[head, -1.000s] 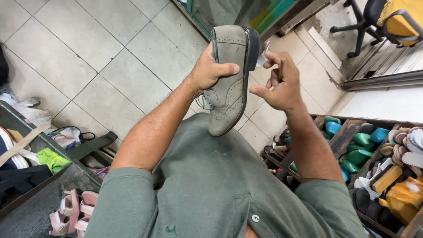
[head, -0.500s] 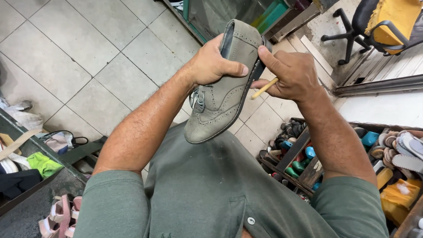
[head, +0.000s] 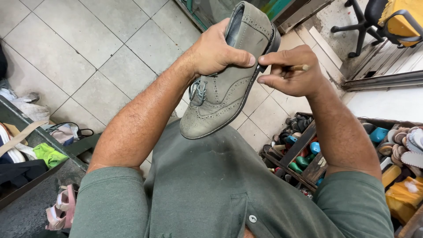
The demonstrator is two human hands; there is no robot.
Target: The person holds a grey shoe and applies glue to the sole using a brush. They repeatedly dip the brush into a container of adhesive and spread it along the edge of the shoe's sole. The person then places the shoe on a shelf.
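My left hand (head: 217,53) grips a grey-green suede brogue shoe (head: 224,92) around its heel and opening, holding it in the air with the toe pointing down toward my chest. Grey laces (head: 197,90) hang at its front. My right hand (head: 291,72) pinches a thin wooden stick (head: 301,68) and its fingertips rest against the shoe's dark sole edge (head: 253,81) near the heel.
Grey floor tiles (head: 66,48) lie below. A wooden compartment tray (head: 304,145) with small coloured items sits at the right. Sandals (head: 61,211) and cloth scraps (head: 48,154) lie at the left. An office chair (head: 374,17) stands at the far upper right.
The shoe has tilted and come closer, toe now lower toward my chest. My right hand has moved up against the sole edge near the heel, still holding the stick.
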